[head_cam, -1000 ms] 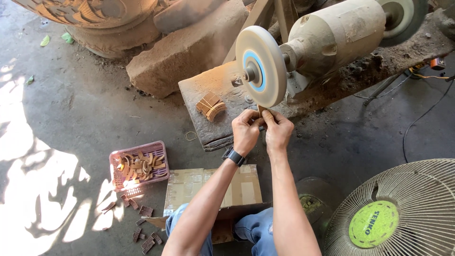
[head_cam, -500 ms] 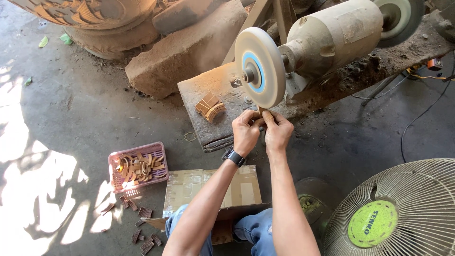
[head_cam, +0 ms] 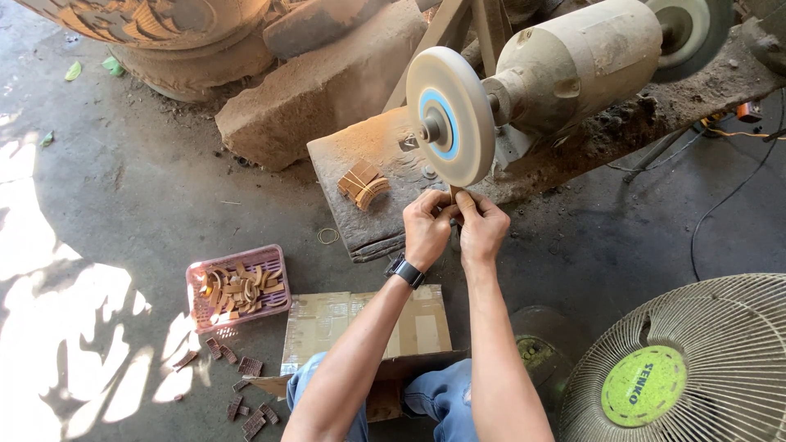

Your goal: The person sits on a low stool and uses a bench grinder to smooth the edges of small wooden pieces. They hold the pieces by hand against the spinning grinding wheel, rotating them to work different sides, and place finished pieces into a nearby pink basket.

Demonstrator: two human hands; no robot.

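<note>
My left hand [head_cam: 426, 227] and my right hand [head_cam: 483, 227] meet under the white buffing wheel [head_cam: 449, 115] of a dusty bench grinder [head_cam: 573, 69]. Together they pinch a small brown wooden piece [head_cam: 455, 193] and press its top against the wheel's lower rim. Most of the piece is hidden by my fingers. A black watch [head_cam: 406, 271] sits on my left wrist. A small stack of curved wooden pieces [head_cam: 363, 182] lies on the dusty board [head_cam: 360, 221] just left of my hands.
A pink basket [head_cam: 196, 284] with several wooden pieces stands on the floor at left, and more pieces [head_cam: 237, 385] lie scattered below it. A cardboard box [head_cam: 327, 327] rests by my knees. A fan [head_cam: 696, 368] stands at lower right. A stone block [head_cam: 319, 90] lies behind the board.
My hands have stayed at the wheel's lower rim with the piece, shifting only slightly.
</note>
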